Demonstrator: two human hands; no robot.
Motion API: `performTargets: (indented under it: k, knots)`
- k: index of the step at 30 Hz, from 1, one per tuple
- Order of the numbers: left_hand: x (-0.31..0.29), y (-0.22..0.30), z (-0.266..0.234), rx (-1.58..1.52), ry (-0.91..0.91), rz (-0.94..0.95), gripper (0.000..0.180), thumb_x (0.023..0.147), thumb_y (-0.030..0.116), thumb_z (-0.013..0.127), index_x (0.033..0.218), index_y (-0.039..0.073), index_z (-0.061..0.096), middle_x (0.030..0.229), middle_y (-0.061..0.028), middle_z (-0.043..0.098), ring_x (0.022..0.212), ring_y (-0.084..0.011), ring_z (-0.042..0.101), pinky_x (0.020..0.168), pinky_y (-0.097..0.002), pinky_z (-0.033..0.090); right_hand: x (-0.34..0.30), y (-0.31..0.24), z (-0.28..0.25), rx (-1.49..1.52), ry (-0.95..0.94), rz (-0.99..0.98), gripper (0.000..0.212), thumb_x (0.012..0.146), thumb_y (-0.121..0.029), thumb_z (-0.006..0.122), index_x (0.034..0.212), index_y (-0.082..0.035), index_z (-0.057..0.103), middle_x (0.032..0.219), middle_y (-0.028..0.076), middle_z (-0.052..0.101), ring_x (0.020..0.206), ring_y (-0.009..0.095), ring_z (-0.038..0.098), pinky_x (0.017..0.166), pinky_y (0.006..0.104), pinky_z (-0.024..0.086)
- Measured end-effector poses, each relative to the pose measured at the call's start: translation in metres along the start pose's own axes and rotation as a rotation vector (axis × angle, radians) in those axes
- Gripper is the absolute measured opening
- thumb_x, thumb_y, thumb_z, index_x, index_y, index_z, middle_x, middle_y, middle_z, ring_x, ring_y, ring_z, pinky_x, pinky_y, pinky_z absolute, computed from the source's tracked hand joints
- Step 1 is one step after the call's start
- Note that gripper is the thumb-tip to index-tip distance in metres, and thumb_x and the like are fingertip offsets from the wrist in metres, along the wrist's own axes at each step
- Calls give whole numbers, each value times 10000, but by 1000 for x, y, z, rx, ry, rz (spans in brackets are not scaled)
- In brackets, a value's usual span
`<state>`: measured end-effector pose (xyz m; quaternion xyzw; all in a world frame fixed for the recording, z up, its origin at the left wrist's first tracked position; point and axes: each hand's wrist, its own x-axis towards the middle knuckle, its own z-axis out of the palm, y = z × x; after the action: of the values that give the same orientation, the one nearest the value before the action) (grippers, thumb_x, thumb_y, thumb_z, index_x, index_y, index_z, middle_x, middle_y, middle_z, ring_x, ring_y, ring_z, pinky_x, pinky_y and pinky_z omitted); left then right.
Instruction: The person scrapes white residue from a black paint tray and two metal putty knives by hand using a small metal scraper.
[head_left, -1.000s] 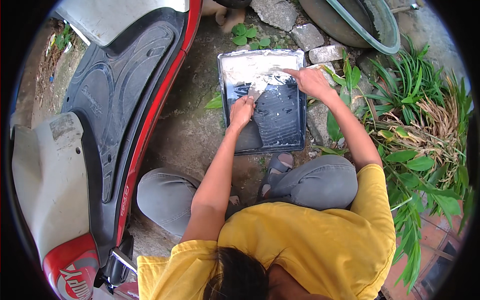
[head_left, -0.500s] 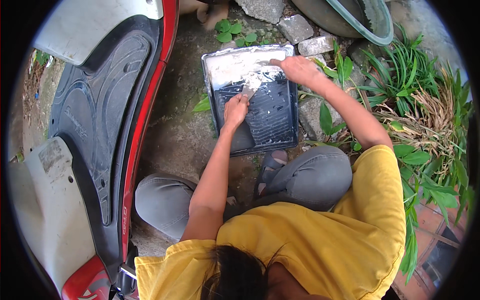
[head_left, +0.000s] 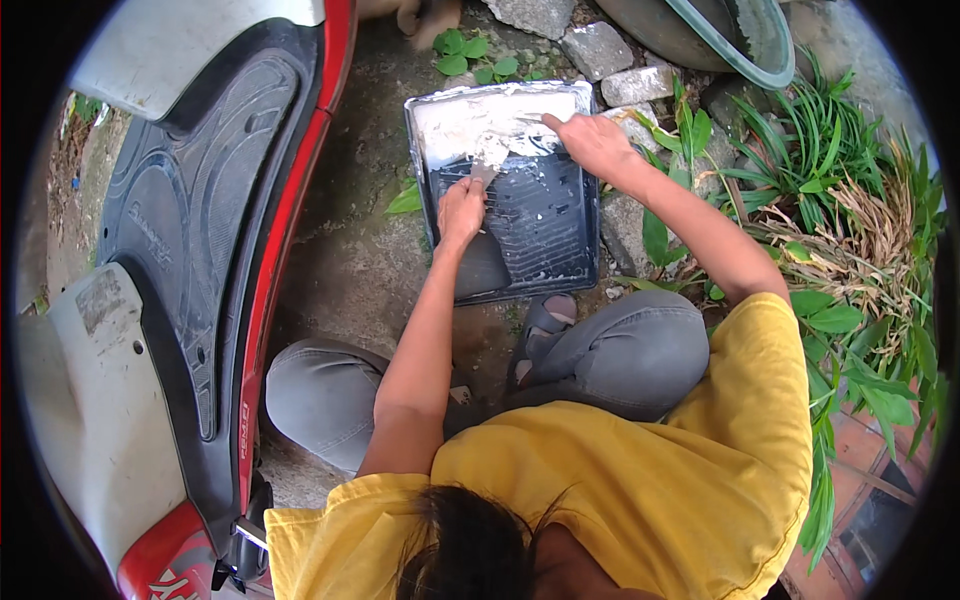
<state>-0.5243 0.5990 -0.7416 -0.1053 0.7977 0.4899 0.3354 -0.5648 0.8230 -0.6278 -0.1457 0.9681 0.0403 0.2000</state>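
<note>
Between the scooter (head_left: 205, 215) and the tray (head_left: 555, 235) runs a strip of bare ground (head_left: 345, 215), wide enough for a hand, with only a small leaf poking in by the rim. On the right, rocks (head_left: 625, 235) and plants (head_left: 655, 235) crowd close to the tray and leave little room. More rocks and a basin (head_left: 745, 55) stand beyond its far right corner. The left hand (head_left: 461, 210) and right hand (head_left: 597, 147) block its two sides; between the forearms, its ribbed slope lies open from above. A sandal (head_left: 540, 330) sits just below the near rim.
</note>
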Motion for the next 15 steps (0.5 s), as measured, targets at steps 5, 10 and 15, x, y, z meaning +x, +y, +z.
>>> performTargets:
  k: [5,10,15]
  knots:
    - [1,2,6,-54,22,25,388,906,356,450,757,35,609,614,-80,591,623,-200,587,624,-346,430,12,-26,13,-127,11,-74,203,842,-72,511,1023,-30,593,779,142,678,732,281,689,605,381,554]
    - [-3,2,7,-34,14,60,371,903,335,466,743,30,604,584,-41,564,555,-132,544,556,-299,408,32,-4,2,-197,138,-168,84,763,-73,610,806,-79,682,808,101,702,760,251,706,605,356,565]
    - [-7,3,3,-25,39,9,402,886,379,429,768,47,623,634,-121,615,708,-282,628,708,-407,448,45,-20,7,-355,18,-261,98,755,-93,627,809,-99,708,803,66,707,760,243,705,600,372,560]
